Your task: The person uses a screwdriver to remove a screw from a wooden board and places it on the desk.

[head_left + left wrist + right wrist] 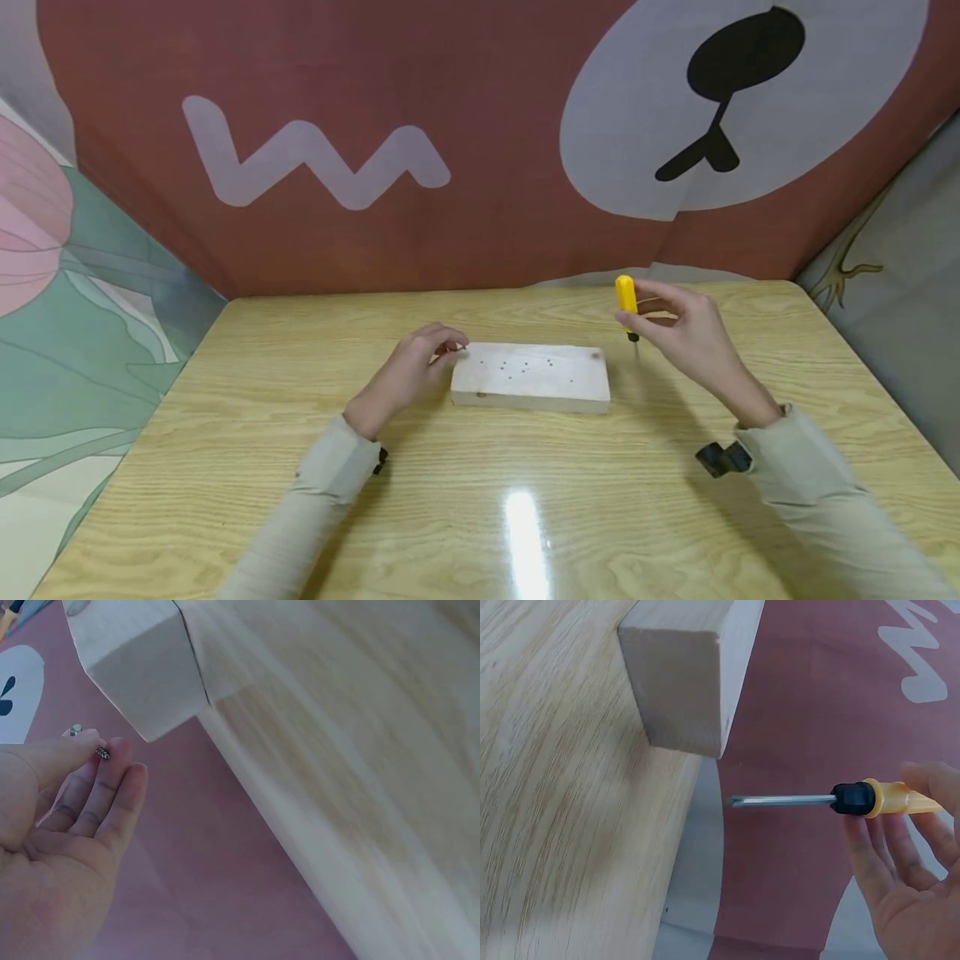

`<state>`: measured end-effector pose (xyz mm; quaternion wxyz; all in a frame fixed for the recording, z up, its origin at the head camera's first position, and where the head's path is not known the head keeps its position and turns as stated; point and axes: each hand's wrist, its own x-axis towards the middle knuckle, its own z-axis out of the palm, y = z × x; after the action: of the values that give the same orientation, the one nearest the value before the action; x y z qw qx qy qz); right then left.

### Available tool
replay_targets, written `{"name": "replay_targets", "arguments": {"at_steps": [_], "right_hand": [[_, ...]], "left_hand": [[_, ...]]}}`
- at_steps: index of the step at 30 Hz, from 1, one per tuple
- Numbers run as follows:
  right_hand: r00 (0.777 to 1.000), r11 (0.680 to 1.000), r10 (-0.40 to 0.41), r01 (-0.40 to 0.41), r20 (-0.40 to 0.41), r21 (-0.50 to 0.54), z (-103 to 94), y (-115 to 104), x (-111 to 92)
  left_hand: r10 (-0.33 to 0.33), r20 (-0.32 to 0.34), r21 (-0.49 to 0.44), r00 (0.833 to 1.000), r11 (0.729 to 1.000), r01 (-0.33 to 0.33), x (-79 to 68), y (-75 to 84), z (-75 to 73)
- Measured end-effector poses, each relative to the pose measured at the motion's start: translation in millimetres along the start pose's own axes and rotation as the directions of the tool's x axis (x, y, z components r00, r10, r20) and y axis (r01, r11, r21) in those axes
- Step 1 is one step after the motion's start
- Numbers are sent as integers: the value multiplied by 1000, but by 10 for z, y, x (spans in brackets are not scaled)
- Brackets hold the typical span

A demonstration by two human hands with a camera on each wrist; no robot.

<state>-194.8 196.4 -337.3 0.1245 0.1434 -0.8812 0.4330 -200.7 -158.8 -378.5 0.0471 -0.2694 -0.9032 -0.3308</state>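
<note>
A pale wooden block point(536, 398) with several small dark holes in its top lies on the table. At its left end, my left hand point(405, 369) pinches a small screw point(103, 753) between thumb and fingers; the threaded end shows in the left wrist view. To the right of the block and above the table, my right hand point(688, 333) holds a screwdriver point(626, 302) by its yellow handle. Its metal shaft point(784, 800) points down and is apart from the block, with a black collar where it meets the handle.
The wood-grain table point(442, 500) extends around the block and carries a bright light reflection near the front. Behind it hangs a reddish-brown cloth point(480, 242) with a cartoon print. Patterned cloths point(112, 333) border the left and right sides.
</note>
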Motion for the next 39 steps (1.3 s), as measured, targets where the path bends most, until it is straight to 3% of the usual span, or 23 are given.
{"name": "replay_targets", "arguments": {"at_steps": [12, 20, 25, 32, 39], "right_hand": [[999, 997, 33, -31, 23, -72, -37, 85, -6], [997, 994, 69, -65, 40, -87, -40, 173, 24], [990, 991, 110, -102, 90, -85, -43, 264, 52], [965, 978, 196, -178, 176, -110, -61, 374, 101], [966, 980, 178, -156, 186, -123, -39, 460, 165]], "left_hand": [[-46, -1, 21, 999, 999, 46, -56, -148, -75], [-40, -12, 61, 999, 997, 41, -80, -264, -132], [-40, -12, 63, 999, 997, 40, -74, -326, -144], [-104, 43, 67, 994, 993, 100, -40, -366, -152], [-151, 80, 85, 985, 986, 144, 25, -419, -176]]}}
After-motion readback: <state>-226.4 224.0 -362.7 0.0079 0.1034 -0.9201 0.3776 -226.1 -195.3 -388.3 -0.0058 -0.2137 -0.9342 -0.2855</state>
